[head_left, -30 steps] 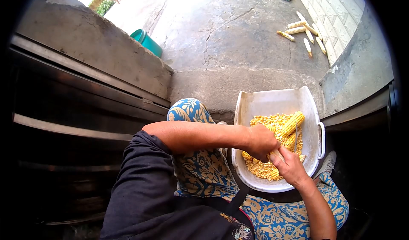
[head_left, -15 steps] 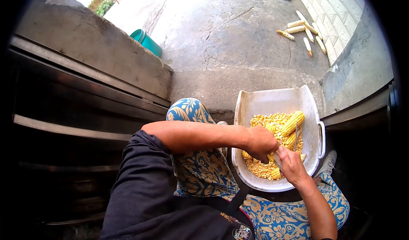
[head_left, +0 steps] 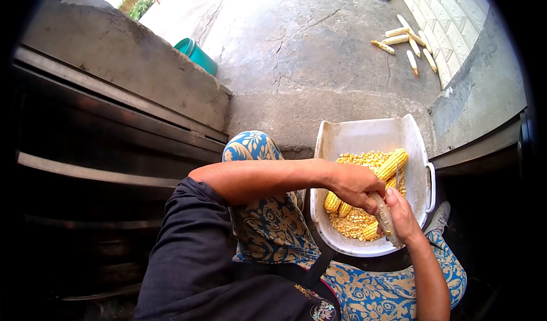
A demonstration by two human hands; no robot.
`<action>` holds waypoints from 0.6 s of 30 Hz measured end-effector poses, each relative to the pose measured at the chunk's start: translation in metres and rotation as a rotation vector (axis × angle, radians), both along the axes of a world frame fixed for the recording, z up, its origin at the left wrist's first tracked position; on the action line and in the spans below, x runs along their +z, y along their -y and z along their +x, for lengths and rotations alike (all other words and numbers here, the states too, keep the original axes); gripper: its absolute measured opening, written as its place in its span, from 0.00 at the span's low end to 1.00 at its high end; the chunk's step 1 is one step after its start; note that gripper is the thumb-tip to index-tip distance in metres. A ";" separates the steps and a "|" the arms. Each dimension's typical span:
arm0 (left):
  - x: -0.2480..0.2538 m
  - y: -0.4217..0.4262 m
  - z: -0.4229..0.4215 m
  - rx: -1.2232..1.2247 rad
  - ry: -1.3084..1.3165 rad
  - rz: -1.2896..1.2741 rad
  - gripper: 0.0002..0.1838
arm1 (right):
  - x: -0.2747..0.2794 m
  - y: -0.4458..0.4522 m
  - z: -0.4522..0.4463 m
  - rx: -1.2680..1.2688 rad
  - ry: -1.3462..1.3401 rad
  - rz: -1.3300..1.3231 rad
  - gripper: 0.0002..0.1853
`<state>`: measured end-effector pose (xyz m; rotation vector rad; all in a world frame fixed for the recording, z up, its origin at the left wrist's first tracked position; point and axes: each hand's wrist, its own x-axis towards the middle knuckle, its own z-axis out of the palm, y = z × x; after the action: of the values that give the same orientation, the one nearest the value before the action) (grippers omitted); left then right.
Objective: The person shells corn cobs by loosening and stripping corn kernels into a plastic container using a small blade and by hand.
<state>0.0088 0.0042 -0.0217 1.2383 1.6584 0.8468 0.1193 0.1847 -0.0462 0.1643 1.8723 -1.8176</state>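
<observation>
Between my hands, over the white tub [head_left: 364, 133], is a mostly stripped corn cob [head_left: 387, 223], pale with some yellow left on it. My left hand [head_left: 360, 185] reaches across from the left and closes on the cob's upper end. On the cob's right side, my right hand [head_left: 402, 214] is wrapped round it, thumb pointing up. Loose yellow kernels [head_left: 348, 227] cover the tub's bottom. A full yellow ear of corn [head_left: 393, 164] leans at the back right, with more ears partly hidden under my hands. Beside them a thin metal piece [head_left: 397, 176] sticks up.
Several bare cobs [head_left: 411, 39] lie on the concrete floor by the tiled wall [head_left: 450, 19]. A green bucket [head_left: 196, 56] stands behind the low concrete wall [head_left: 125, 64] at left. My patterned knees flank the tub.
Both hands have shifted slightly to the right. The cob has turned more upright and shows more of its stripped side. Ears on the tub's left are more exposed.
</observation>
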 end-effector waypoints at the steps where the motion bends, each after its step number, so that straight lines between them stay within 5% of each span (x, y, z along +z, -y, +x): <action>1: 0.000 0.000 -0.001 0.000 0.000 0.000 0.23 | 0.003 -0.001 -0.001 -0.004 0.027 -0.010 0.29; 18: 0.011 0.000 -0.016 0.099 0.363 -0.115 0.24 | 0.017 -0.009 -0.004 0.137 0.265 -0.326 0.25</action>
<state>-0.0075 0.0041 -0.0110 0.8697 1.4587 0.9595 0.1155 0.1936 -0.0288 0.1472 1.3552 -1.8739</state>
